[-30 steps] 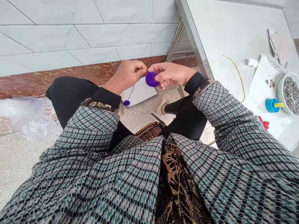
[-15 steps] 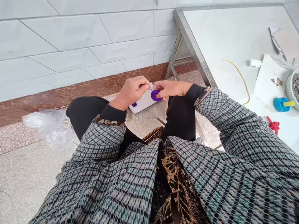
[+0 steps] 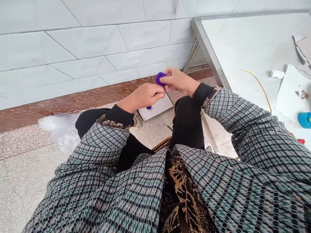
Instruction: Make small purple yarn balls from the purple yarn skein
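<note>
My right hand is closed round a small purple coil of cord, held above my knees. My left hand sits just below and to the left of it, fingers pinched together close to the coil; what they pinch is too thin to see. Below the hands a white board lies on the floor with a small purple bead-like piece on it. Both arms wear a checked grey-green coat with black cuffs.
A white table with a metal edge stands at the right, carrying a yellow cord, paper scraps, a blue cap and a red bit. A clear plastic bag lies on the floor at left. A tiled wall rises ahead. A woven seat edge shows between my legs.
My right hand has lifted the purple coil up and slightly right. My left hand has dropped below it. The view has shifted a little to the left.
</note>
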`<state>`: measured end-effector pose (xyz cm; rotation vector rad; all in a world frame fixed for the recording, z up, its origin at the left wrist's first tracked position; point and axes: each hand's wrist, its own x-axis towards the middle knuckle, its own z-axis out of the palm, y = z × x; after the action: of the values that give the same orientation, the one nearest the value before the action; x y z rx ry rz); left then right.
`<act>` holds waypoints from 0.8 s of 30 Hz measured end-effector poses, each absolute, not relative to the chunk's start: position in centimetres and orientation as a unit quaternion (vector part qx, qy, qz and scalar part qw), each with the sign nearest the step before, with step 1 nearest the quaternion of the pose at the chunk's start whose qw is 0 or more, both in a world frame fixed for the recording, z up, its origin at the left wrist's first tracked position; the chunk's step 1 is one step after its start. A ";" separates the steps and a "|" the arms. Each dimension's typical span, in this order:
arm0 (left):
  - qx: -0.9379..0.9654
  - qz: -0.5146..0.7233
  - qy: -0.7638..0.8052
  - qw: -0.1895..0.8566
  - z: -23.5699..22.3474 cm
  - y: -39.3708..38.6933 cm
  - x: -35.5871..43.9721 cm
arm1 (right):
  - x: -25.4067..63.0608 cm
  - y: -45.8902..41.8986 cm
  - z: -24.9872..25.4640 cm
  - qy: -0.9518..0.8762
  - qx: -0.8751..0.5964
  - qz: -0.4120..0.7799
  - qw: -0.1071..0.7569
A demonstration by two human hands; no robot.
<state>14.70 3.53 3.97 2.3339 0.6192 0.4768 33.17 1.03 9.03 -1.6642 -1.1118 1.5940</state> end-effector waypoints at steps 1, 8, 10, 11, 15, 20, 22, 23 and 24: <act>0.887 0.188 0.254 0.337 4.5 3.5 14.3 | 33.3 0.9 8.5 -0.437 -0.618 0.606 0.244; 0.832 0.198 0.331 0.399 4.2 3.4 10.8 | 33.6 -1.2 8.8 -0.533 -0.448 0.711 0.101; 0.811 0.222 0.354 0.409 2.9 2.7 10.3 | 33.5 -1.3 9.6 -0.528 -0.438 0.710 0.158; 0.804 0.234 0.366 0.407 2.2 2.2 10.3 | 33.5 -1.2 9.9 -0.523 -0.439 0.705 0.193; 0.822 0.204 0.325 0.421 0.7 -0.5 11.2 | 33.5 -0.5 9.5 -0.513 -0.472 0.660 0.281; 0.851 0.199 0.257 0.413 1.8 -2.5 12.2 | 33.3 -0.4 7.2 -0.589 -0.538 0.583 0.153; 0.849 0.229 0.275 0.388 2.3 -2.4 12.0 | 33.1 -0.9 6.7 -0.630 -0.538 0.558 0.035; 0.845 0.245 0.290 0.376 2.5 -2.3 11.9 | 33.0 -1.1 6.7 -0.641 -0.527 0.558 -0.013; 0.840 0.260 0.306 0.365 2.5 -2.0 11.7 | 33.0 -1.3 6.7 -0.645 -0.508 0.569 -0.047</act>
<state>11.70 -2.02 2.52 2.1610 0.7866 0.6675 32.98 -1.31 6.67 -1.6444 -2.0896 1.8439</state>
